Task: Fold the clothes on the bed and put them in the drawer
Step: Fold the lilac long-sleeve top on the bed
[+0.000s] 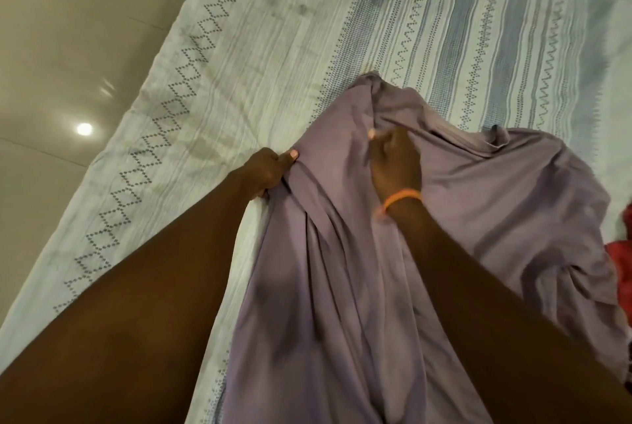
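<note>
A large lilac garment (342, 286) lies crumpled on the bed (273, 30), running from the middle of the view down to the bottom edge. My left hand (266, 170) grips the garment's left edge, thumb on top of the cloth. My right hand (393, 160), with an orange band at the wrist, pinches a fold of the same garment near its upper middle. No drawer is in view.
The bed carries a white sheet with grey-blue zigzag and diamond stripes. Its left edge runs diagonally, with glossy beige floor tiles (51, 64) beyond it. A red piece of clothing (622, 245) shows at the right edge.
</note>
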A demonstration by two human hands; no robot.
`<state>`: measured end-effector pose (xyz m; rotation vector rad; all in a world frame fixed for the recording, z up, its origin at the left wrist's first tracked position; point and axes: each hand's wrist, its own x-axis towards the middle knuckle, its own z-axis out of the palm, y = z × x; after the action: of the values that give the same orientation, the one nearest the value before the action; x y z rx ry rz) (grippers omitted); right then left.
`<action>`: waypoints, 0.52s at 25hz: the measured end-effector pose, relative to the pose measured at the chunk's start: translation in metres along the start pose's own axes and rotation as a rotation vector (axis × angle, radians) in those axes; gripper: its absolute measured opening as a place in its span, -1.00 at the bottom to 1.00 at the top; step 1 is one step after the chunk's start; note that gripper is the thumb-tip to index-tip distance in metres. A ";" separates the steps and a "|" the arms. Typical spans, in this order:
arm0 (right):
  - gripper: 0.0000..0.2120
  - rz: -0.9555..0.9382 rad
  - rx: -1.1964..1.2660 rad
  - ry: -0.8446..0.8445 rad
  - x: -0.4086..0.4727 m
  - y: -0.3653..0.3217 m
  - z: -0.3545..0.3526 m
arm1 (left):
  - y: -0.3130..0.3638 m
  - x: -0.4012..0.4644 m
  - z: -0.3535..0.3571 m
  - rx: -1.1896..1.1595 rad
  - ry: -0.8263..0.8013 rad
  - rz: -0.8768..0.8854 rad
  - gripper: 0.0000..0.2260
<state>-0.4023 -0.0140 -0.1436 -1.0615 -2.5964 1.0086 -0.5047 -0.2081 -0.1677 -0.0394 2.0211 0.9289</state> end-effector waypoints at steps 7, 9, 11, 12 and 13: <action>-0.78 0.195 -0.151 -0.007 -0.150 0.080 -0.035 | -0.017 -0.020 0.025 0.136 0.359 0.186 -0.55; -0.80 0.249 -0.153 -0.025 -0.180 0.096 -0.047 | -0.024 -0.038 0.039 -0.011 0.447 0.251 -0.63; -0.80 0.286 -0.167 -0.057 -0.214 0.109 -0.059 | -0.038 -0.059 0.049 -0.115 0.521 0.293 -0.66; -0.80 0.301 -0.161 -0.072 -0.231 0.115 -0.064 | -0.049 -0.072 0.051 -0.119 0.561 0.299 -0.66; -0.80 0.318 -0.146 -0.087 -0.245 0.119 -0.068 | -0.062 -0.087 0.052 -0.050 0.600 0.275 -0.61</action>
<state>-0.1290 -0.0803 -0.1437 -1.5386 -2.6586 0.9549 -0.3931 -0.2470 -0.1576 -0.0770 2.6004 1.2490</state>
